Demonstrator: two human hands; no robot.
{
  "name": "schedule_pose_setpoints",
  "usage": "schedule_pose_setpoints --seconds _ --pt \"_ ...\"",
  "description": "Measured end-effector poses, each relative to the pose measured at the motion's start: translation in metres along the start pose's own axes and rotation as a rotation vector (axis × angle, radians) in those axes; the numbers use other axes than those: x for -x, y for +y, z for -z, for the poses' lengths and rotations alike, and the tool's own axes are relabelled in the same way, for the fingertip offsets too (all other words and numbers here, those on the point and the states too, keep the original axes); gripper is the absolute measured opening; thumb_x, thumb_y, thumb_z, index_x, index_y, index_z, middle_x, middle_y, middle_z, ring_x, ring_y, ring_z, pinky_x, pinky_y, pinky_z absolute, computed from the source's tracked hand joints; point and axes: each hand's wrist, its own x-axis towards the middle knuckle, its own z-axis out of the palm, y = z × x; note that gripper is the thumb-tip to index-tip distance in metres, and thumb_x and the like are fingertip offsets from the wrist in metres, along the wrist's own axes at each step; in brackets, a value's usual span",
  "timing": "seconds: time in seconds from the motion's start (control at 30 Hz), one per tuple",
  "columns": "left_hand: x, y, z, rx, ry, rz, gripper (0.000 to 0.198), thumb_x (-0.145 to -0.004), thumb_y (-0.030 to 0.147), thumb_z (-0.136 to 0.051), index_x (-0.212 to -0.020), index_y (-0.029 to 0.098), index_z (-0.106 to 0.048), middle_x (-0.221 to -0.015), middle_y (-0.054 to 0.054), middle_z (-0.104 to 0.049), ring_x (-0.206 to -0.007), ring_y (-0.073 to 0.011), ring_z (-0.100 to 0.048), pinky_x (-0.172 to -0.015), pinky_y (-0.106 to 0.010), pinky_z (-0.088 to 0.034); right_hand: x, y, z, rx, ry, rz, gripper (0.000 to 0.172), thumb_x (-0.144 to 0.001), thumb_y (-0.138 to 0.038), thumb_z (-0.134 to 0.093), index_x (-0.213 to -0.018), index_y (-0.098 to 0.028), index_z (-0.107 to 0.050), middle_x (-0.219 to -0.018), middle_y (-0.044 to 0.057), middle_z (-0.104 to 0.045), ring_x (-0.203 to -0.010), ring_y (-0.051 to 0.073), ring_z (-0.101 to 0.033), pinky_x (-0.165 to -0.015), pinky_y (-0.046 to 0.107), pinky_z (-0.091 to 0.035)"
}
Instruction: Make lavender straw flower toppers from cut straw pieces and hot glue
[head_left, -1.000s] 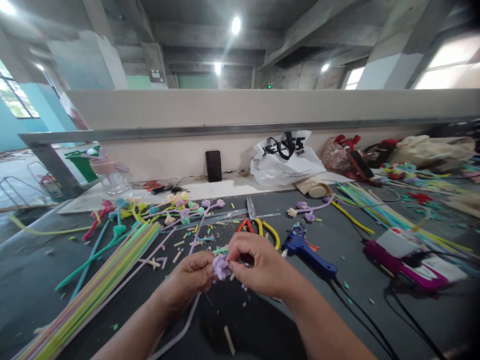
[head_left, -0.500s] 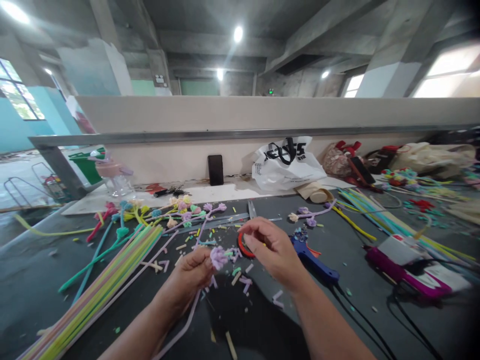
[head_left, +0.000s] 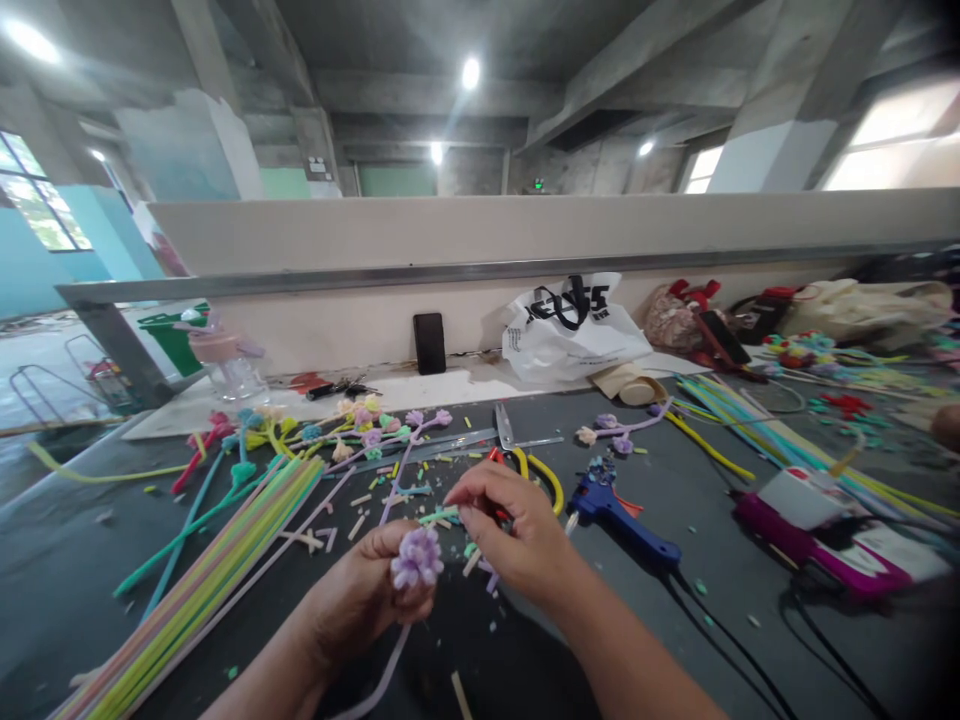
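Note:
My left hand (head_left: 356, 585) is closed around a purple fuzzy pipe-cleaner flower (head_left: 417, 558), its ruffled head facing up between thumb and fingers. A long lilac stem (head_left: 390, 660) trails below that hand. My right hand (head_left: 517, 525) is pinched on a short light-green pipe-cleaner piece (head_left: 435, 517), just beyond the flower head. Scissors (head_left: 504, 428) with red and yellow handles lie behind my right hand, partly covered by it. Cut pipe-cleaner bits are scattered around both hands.
A blue glue gun (head_left: 626, 525) with a black cord lies right of my hands. Bundled pipe cleaners (head_left: 202, 570) stretch along the left. Finished flowers (head_left: 371, 438) lie behind. A purple-and-white device (head_left: 817, 545), a phone (head_left: 430, 343) and a white bag (head_left: 574, 330) are farther off.
My right hand has moved left and slightly down, closing on the green piece and uncovering the scissors' yellow handle. The flower has shifted left and down, turning its head toward me.

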Motion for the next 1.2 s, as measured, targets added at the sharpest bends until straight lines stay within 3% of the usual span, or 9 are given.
schedule_pose_setpoints --seconds 0.2,0.37,0.6,0.87,0.97,1.2 --pt "-0.006 0.000 0.005 0.027 0.034 -0.067 0.028 -0.062 0.033 -0.074 -0.062 0.015 -0.052 -0.052 0.006 -0.035 -0.046 -0.0053 -0.025 -0.044 -0.020 -0.019 0.003 -0.007 0.001 -0.099 0.002 0.063 0.015 -0.074 -0.008 -0.049 -0.077 -0.019 -0.059 -0.072 0.001 -0.053 -0.058 0.010 -0.046 -0.051 0.021 -0.039" --pt "-0.008 0.002 0.004 -0.010 0.099 -0.043 0.022 -0.071 0.031 -0.068 -0.068 0.015 -0.053 -0.051 0.008 -0.032 -0.044 -0.0036 -0.019 -0.044 -0.019 -0.016 0.004 -0.009 0.002 -0.092 -0.093 0.093 0.016 -0.073 -0.008 -0.055 -0.082 -0.019 -0.059 -0.077 0.000 -0.053 -0.057 0.009 -0.045 -0.050 0.020 -0.038" --pt "-0.007 0.002 0.004 -0.035 0.023 -0.027 0.024 -0.074 0.035 -0.064 -0.071 0.015 -0.051 -0.051 0.007 -0.031 -0.044 -0.0039 -0.018 -0.043 -0.019 -0.013 0.002 0.002 0.001 0.008 -0.134 0.168 0.008 -0.080 -0.011 -0.057 -0.082 -0.018 -0.059 -0.077 0.002 -0.056 -0.072 0.012 -0.052 -0.063 0.023 -0.042" --pt "-0.007 0.003 0.003 -0.110 0.004 0.022 0.024 -0.080 0.033 -0.058 -0.068 0.015 -0.048 -0.052 0.008 -0.029 -0.044 -0.0038 -0.016 -0.040 -0.018 -0.011 0.001 0.009 -0.002 0.036 -0.200 0.108 0.011 -0.083 -0.010 -0.053 -0.076 -0.018 -0.056 -0.076 0.001 -0.056 -0.073 0.013 -0.053 -0.065 0.023 -0.041" --pt "-0.009 0.002 0.001 -0.132 0.064 0.047 0.026 -0.079 0.035 -0.059 -0.067 0.015 -0.046 -0.051 0.008 -0.030 -0.043 -0.0033 -0.015 -0.038 -0.016 -0.011 0.000 0.013 -0.002 0.057 -0.188 0.071 0.011 -0.081 -0.009 -0.055 -0.074 -0.018 -0.057 -0.075 0.001 -0.056 -0.072 0.013 -0.053 -0.065 0.023 -0.040" --pt "-0.019 -0.002 -0.002 -0.215 0.368 -0.079 0.033 -0.071 0.043 -0.062 -0.065 0.017 -0.042 -0.050 0.009 -0.035 -0.039 -0.0015 -0.019 -0.035 -0.013 -0.013 0.000 0.019 -0.010 0.149 -0.062 -0.004 0.010 -0.077 -0.009 -0.057 -0.077 -0.018 -0.056 -0.076 0.001 -0.053 -0.069 0.013 -0.051 -0.062 0.023 -0.039"
